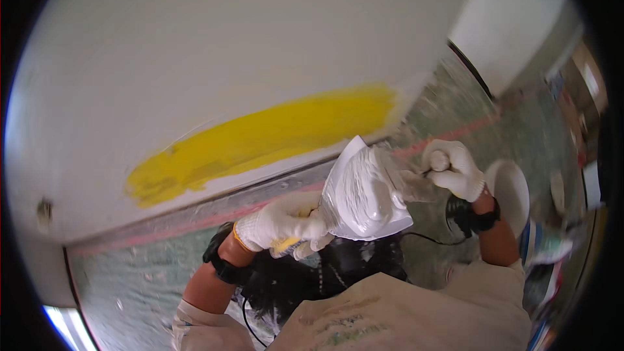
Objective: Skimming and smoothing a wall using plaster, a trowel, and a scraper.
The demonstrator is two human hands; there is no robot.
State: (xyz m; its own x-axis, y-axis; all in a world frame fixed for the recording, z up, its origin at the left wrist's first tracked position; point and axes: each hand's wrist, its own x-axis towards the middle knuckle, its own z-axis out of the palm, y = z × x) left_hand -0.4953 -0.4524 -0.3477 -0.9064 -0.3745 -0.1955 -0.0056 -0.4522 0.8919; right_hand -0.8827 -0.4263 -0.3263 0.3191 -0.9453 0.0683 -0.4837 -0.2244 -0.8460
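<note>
Head view: white paste (pixel 364 188) lies heaped on a broad plate (pixel 351 153), just right of the left hand (pixel 289 221), whose gloved fingers are closed around the plate's handle. The right hand (pixel 457 169), also gloved, is curled around a scraper (pixel 414 186) reaching left to the paste's edge; blur hides whether they touch. Working the paste seems the step in hand; the next move likely calls for a level plate and controlled blade angle. Beyond both hands, a yellow patch (pixel 273 135) marks the wall (pixel 227 39).

Green floor sheeting (pixel 133 284), reddish stripe (pixel 478 124)
</note>
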